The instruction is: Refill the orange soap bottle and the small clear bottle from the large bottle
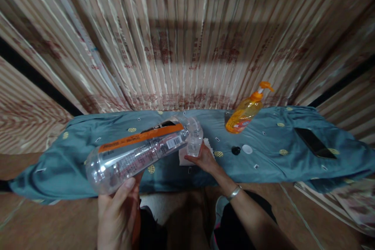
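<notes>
My left hand [121, 203] grips the lower part of a large clear plastic bottle [140, 150] with an orange and grey label. The bottle is tilted, its upper end pointing right. At that end is a small clear container [195, 140], with my right hand [205, 159] closed around it. The two touch or overlap in view; I cannot tell whether liquid passes between them. A piece of white paper [184, 160] lies on the cloth beneath the small container, partly hidden by my right hand. A silver bracelet is on my right wrist.
A blue-green patterned cloth [164, 175] covers the table. An orange pump bottle [244, 113] stands at the back right. A black cap [236, 150] and a white disc [247, 149] lie in front of it. A dark phone [315, 143] rests farther right. A striped curtain [187, 47] hangs behind.
</notes>
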A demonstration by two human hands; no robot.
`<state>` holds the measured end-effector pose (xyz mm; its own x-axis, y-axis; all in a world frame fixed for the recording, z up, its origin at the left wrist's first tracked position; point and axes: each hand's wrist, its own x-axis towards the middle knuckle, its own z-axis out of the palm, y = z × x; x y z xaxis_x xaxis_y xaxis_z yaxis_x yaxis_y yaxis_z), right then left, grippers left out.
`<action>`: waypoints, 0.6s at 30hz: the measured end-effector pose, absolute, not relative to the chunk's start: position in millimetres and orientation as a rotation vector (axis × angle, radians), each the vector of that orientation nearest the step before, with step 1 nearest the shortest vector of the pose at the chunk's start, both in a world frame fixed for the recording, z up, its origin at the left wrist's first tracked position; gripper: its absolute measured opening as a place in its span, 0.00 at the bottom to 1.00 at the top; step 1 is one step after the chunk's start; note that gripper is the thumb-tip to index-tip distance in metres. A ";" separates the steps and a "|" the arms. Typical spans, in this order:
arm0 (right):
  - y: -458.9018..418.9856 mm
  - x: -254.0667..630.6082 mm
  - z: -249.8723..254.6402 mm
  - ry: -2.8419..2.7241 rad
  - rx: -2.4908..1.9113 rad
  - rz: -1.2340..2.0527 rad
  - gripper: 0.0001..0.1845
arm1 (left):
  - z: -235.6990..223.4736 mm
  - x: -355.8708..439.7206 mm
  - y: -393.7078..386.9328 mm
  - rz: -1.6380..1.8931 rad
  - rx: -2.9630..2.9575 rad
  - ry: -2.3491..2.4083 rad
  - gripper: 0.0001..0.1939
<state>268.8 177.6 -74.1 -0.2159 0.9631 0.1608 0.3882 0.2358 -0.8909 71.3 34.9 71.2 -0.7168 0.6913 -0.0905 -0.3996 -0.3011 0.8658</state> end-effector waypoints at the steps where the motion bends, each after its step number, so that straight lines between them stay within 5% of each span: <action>1: 177.7 269.0 -73.3 -1.743 -1.260 0.955 0.44 | 71.3 71.5 35.2 2.058 0.390 1.248 0.29; 18: 179.5 268.6 -68.5 -1.738 -1.230 0.980 0.45 | 75.5 72.8 35.0 2.050 0.379 1.281 0.27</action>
<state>268.6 179.5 -68.5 -0.2303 0.9601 0.1584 0.3616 0.2355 -0.9021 72.8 35.0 75.5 -0.7260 0.6796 -0.1054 -0.3925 -0.2836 0.8750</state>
